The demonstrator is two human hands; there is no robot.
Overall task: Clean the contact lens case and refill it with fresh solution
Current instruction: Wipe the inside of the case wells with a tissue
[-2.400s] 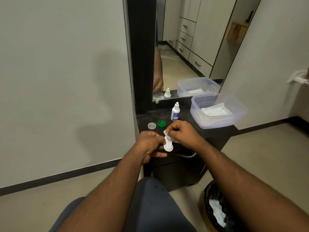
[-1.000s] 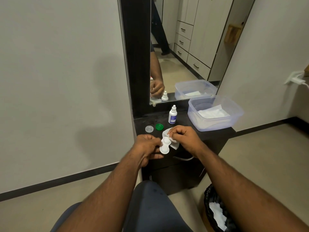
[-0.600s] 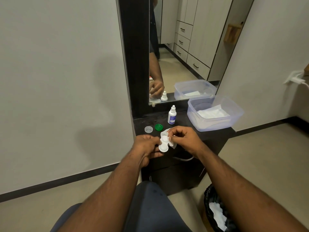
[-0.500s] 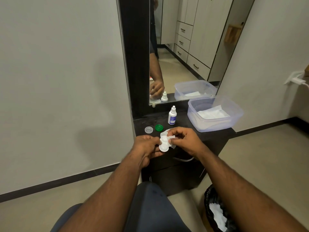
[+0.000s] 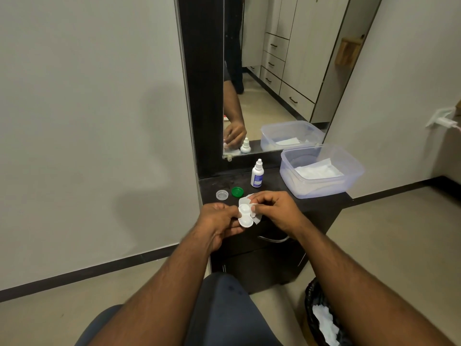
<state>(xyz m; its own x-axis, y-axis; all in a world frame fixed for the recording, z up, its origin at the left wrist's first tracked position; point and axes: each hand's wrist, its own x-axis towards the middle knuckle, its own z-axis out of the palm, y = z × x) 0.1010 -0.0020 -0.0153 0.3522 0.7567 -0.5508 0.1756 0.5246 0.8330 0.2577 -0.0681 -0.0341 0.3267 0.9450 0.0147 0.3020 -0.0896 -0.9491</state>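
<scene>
**Head view: lens case held for wiping**

I see the left hand [image 5: 219,218] pinching the white contact lens case [image 5: 244,215] above the dark cabinet top [image 5: 311,204]. The right hand [image 5: 272,208] grips a white tissue [image 5: 249,199] against the case. Beyond lie a clear cap [image 5: 222,195], green cap [image 5: 237,191] and solution bottle [image 5: 257,174].

Probably a home dressing corner: mirror [image 5: 269,71], reflected drawers [image 5: 274,63], dark vanity cabinet [image 5: 269,258].

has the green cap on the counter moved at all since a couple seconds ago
No. The green cap sits as before between the clear cap and the solution bottle on the dark counter; only the camera has shifted.
</scene>
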